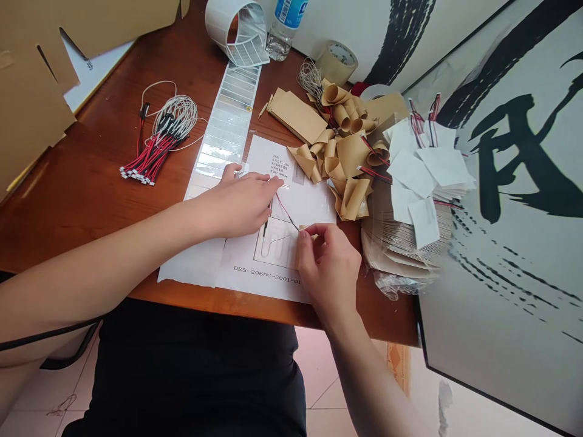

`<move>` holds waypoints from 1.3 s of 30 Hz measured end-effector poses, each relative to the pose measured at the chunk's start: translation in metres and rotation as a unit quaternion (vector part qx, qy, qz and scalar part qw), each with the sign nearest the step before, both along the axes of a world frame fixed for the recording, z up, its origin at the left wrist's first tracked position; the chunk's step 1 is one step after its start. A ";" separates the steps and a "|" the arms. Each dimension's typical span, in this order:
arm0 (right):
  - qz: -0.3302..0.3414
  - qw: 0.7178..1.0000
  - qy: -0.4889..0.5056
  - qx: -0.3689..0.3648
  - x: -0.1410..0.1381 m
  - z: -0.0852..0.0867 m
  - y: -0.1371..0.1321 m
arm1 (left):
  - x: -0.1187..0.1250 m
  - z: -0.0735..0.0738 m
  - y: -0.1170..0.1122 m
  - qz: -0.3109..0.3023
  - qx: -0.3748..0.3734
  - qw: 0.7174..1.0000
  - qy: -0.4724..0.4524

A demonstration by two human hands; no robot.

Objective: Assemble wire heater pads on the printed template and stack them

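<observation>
My right hand (325, 255) pinches a thin cable (288, 212) with red and black wires between thumb and fingertips. Its wires run up and left toward my left hand (250, 197). That hand lies over a printed white sheet (268, 276) with its fingers stretched out, and a small whitish piece (242, 170) shows by one fingertip. Whether it touches the cable's far end I cannot tell. The sheet carries a line drawing (277, 246) of a looped cable, partly covered by my right hand. What lies under my left palm is hidden.
At left lies a bundle of red-black cables (159, 133) with white connectors. A label roll (223, 30) trails its strip (228, 115) down the desk. Brown paper pieces (348, 158) and a stack of packets (405, 237) stand right. Behind are a bottle (285, 27) and tape (337, 60).
</observation>
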State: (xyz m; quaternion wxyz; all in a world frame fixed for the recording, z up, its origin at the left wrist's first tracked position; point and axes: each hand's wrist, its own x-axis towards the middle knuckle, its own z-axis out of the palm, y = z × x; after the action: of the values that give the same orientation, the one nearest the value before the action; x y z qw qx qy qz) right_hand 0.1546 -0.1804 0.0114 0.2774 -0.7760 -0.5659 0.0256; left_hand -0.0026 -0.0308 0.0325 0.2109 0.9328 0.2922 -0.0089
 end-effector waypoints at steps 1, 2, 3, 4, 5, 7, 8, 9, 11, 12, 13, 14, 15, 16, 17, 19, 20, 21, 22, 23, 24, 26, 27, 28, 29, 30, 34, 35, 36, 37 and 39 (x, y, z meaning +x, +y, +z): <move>-0.007 1.000 0.014 -0.006 0.000 0.001 0.000 | 0.000 -0.001 0.000 0.002 0.002 1.000 -0.004; -0.015 0.999 0.029 -0.009 0.000 0.002 0.000 | 0.000 -0.001 0.000 0.003 0.003 1.000 -0.008; -0.022 0.999 0.042 -0.009 0.001 0.003 0.000 | 0.001 -0.001 0.001 0.003 0.005 1.000 -0.010; -0.028 0.998 0.051 -0.002 0.003 0.004 0.001 | 0.001 -0.001 0.001 0.004 0.006 1.000 -0.011; -0.034 0.998 0.055 0.009 0.005 0.006 0.001 | 0.001 -0.001 0.001 0.003 0.006 1.000 -0.011; -0.034 0.998 0.050 0.036 0.011 0.011 0.003 | 0.001 -0.001 0.001 0.003 0.004 1.000 -0.012; -0.022 0.998 0.043 0.043 0.014 0.015 0.005 | 0.001 -0.001 0.001 0.003 0.003 1.000 -0.012; 0.000 0.998 0.037 0.045 0.016 0.020 0.008 | 0.000 -0.001 0.001 0.003 0.003 1.000 -0.010; 0.058 0.998 0.035 0.008 0.020 0.030 0.017 | 0.000 -0.001 0.000 0.004 0.005 1.000 -0.008; 0.087 0.995 0.031 -0.030 0.021 0.034 0.023 | 0.000 -0.001 0.000 0.003 0.008 1.000 -0.008; 0.117 0.990 0.027 -0.078 0.021 0.038 0.031 | 0.000 -0.002 0.000 0.003 0.011 1.000 -0.007; 0.138 0.982 0.020 -0.129 0.022 0.041 0.039 | 0.000 -0.002 0.000 0.003 0.013 1.000 -0.007; 0.147 0.973 0.011 -0.176 0.022 0.043 0.048 | -0.001 -0.003 0.000 0.002 0.015 1.000 -0.007; 0.147 0.965 0.000 -0.219 0.022 0.044 0.058 | -0.001 -0.003 0.000 0.002 0.016 1.000 -0.006; 0.140 0.957 -0.017 -0.253 0.022 0.044 0.067 | -0.001 -0.003 0.000 0.001 0.016 1.000 -0.005; 0.130 0.948 -0.057 -0.286 0.022 0.044 0.083 | -0.001 -0.003 0.001 0.002 0.017 1.000 -0.002; 0.137 0.941 -0.069 -0.302 0.022 0.044 0.089 | -0.001 -0.002 0.001 0.004 0.018 1.000 0.002; 0.150 0.932 -0.072 -0.323 0.023 0.044 0.094 | -0.001 -0.001 0.001 0.005 0.019 1.000 0.005; 0.160 0.922 -0.075 -0.344 0.023 0.044 0.098 | -0.001 -0.001 0.001 0.005 0.018 1.000 0.008; 0.167 0.914 -0.076 -0.362 0.024 0.045 0.100 | -0.001 0.000 0.001 0.004 0.016 1.000 0.009; 0.172 0.907 -0.078 -0.376 0.024 0.047 0.101 | -0.001 0.000 0.001 0.003 0.014 1.000 0.009; 0.176 0.900 -0.090 -0.388 0.025 0.050 0.102 | -0.001 0.000 0.001 0.000 0.011 1.000 0.007; 0.176 0.900 -0.096 -0.386 0.025 0.051 0.102 | -0.001 -0.001 0.002 -0.001 0.012 1.000 0.005; 0.177 0.902 -0.103 -0.381 0.025 0.053 0.101 | -0.001 -0.001 0.002 -0.001 0.014 1.000 0.003; 0.178 0.905 -0.108 -0.371 0.024 0.054 0.100 | -0.001 -0.002 0.002 0.000 0.017 1.000 0.001; 0.181 0.909 -0.112 -0.359 0.024 0.054 0.099 | -0.001 -0.002 0.002 0.001 0.019 1.000 -0.001; 0.212 0.907 -0.100 -0.350 0.024 0.058 0.094 | -0.001 -0.003 0.002 0.003 0.021 1.000 0.000; 0.215 0.904 -0.096 -0.357 0.023 0.058 0.093 | 0.000 -0.002 0.001 0.003 0.020 1.000 0.003; 0.214 0.902 -0.095 -0.362 0.023 0.059 0.091 | 0.000 -0.002 0.001 0.003 0.019 1.000 0.006; 0.212 0.901 -0.097 -0.365 0.022 0.060 0.090 | 0.000 -0.001 0.001 0.004 0.019 1.000 0.007; 0.210 0.901 -0.101 -0.365 0.021 0.059 0.086 | 0.000 0.000 0.001 0.004 0.017 1.000 0.008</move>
State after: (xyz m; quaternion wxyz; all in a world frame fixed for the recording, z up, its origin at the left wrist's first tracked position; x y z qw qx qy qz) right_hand 0.1755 -0.0941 0.0702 -0.0957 -0.6846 -0.6917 0.2093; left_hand -0.0026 -0.0300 0.0326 0.1926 0.9349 0.2978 -0.0110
